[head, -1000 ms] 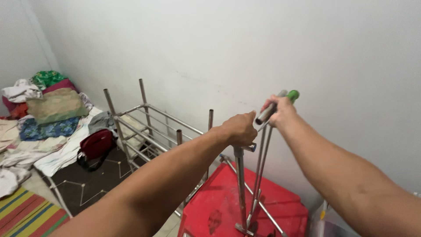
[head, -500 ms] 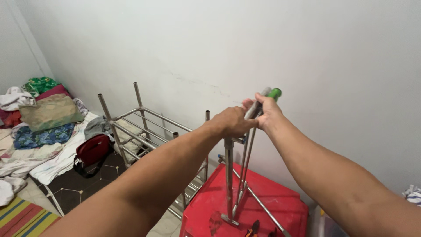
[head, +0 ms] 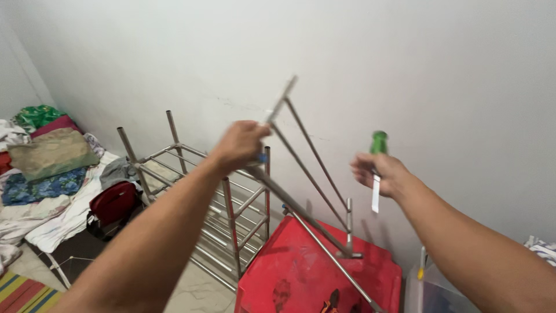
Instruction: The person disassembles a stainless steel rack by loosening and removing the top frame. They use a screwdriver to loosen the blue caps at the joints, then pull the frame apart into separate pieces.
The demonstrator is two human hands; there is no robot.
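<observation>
Brightness: even and fairly bright, soft indoor light with no visible lamp or window.
Wall: the white wall [head: 405, 64] grades from paler at upper right to greyer at upper left.
Shadows: faint and soft-edged; the metal frame [head: 307, 156] casts a weak shadow on the wall just beside its rods.
Glare: none strong; a dull sheen on the red plastic lid [head: 301, 266].
Blur: slight motion smear on the left hand [head: 240, 145] and the screwdriver [head: 377, 168].
Distortion: wide-angle stretch, forearms swollen toward the bottom edge.
Focus: the clothes pile [head: 40, 168] at far left is soft.
</observation>
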